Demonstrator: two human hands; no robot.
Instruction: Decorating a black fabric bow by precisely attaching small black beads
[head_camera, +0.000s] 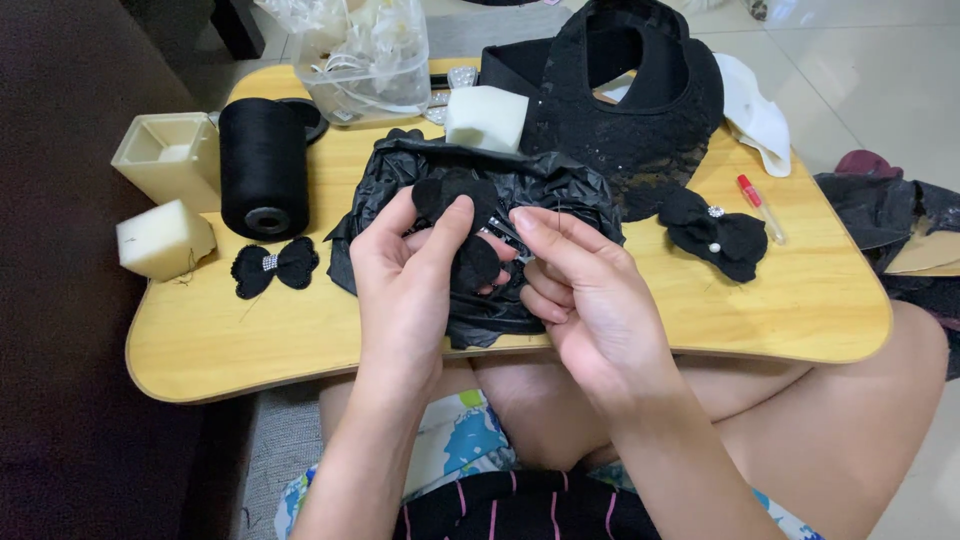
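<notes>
My left hand (405, 275) holds a small black fabric bow piece (462, 205) between thumb and fingers, above a crumpled black plastic bag (560, 185). My right hand (585, 290) is beside it with fingers pinched together, apparently on a thin needle or thread that touches the fabric; the needle itself is hard to make out. Both hands hover over the near middle of a small wooden lap table (780, 300).
A black thread spool (264, 165), a finished black bow with a sparkly centre (274, 267), two foam blocks (163, 238) (486, 117), a beige box (170, 155), a clear plastic container (365, 60), a black lace garment (630, 100), another beaded bow (715, 232) and a red-capped tube (760, 207) lie on the table.
</notes>
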